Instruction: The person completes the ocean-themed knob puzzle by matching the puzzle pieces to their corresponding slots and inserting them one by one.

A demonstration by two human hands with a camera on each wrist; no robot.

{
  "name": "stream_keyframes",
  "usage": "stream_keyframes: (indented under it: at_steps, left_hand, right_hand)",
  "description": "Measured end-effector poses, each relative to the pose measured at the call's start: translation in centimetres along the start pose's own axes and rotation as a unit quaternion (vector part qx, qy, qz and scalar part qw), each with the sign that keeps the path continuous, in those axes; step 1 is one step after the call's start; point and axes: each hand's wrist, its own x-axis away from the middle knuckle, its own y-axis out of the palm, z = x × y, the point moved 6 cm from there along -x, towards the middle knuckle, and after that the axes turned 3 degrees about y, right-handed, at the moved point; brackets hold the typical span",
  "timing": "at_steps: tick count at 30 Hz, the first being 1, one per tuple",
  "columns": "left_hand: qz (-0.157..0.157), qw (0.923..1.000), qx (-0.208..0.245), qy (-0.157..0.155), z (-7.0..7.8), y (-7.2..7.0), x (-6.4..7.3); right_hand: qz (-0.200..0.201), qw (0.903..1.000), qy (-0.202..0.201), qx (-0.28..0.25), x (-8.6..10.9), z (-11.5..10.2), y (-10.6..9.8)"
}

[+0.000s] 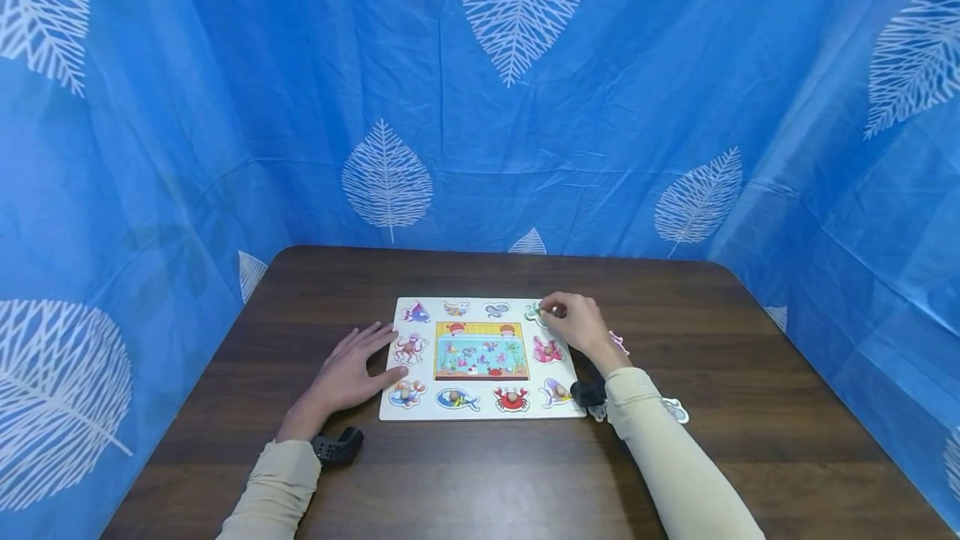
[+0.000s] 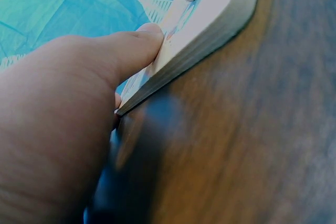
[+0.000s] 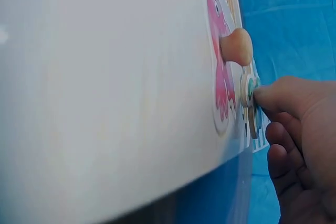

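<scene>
A white puzzle board (image 1: 486,407) lies on the table, with sea-animal pieces around a printed aquarium picture. My left hand (image 1: 352,369) rests at its left edge, fingers spread and thumb on top; the left wrist view shows the thumb (image 2: 139,48) pressing near the rim. At the far right corner, my right hand (image 1: 577,322) pinches a green puzzle piece (image 1: 533,314). In the right wrist view this green piece (image 3: 251,92) stands tilted between thumb and fingers, just beyond a pink piece (image 3: 216,30) with a wooden knob (image 3: 237,47).
Loose pieces lie right of the board, partly hidden by the right arm: a pink-edged one (image 1: 618,342) and a pale one (image 1: 676,410). The brown wooden table (image 1: 480,473) ends at a blue curtain (image 1: 480,123) with white leaf prints.
</scene>
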Motion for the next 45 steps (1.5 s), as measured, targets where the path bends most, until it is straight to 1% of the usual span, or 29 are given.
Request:
stream_keyframes:
  at_steps: [10,14,20,25,30,36,39,45]
  left_hand:
    - [0.000,1.0000,0.001,0.003,0.2,0.0,-0.2]
    - [0.001,1.0000,-0.002,0.006,0.2,0.0,-0.2]
    - [0.002,1.0000,-0.002,0.005,0.1,0.2,-0.3]
    - [-0.002,1.0000,0.001,-0.005,0.1,0.2,-0.3]
    - [-0.001,1.0000,0.003,-0.010,0.2,0.2,-0.2]
    - [0.003,1.0000,0.002,-0.004,0.3,0.1,-0.1]
    - [0.004,1.0000,0.001,0.001,0.3,0.1,-0.1]
    - [0.004,1.0000,0.001,0.001,0.1,0.0,0.0]
  right_hand:
    - [-0.017,0.9996,0.022,-0.002,-0.4,-0.1,0.4]
    - [-0.020,0.9995,0.022,0.004,-0.7,-0.1,0.4]
    - [-0.027,0.9992,0.001,0.029,-0.9,-0.2,0.3]
    - [-0.043,0.9967,-0.032,0.061,-0.9,-0.8,-0.1]
    - [-0.054,0.9946,-0.041,0.078,-1.1,-0.8,-0.1]
    - [-0.060,0.9958,-0.035,0.060,-0.9,0.0,0.3]
    - [-0.054,0.9973,-0.029,0.041,-0.7,0.4,0.3]
    - [-0.042,0.9988,-0.022,0.011,-0.5,1.1,0.1]
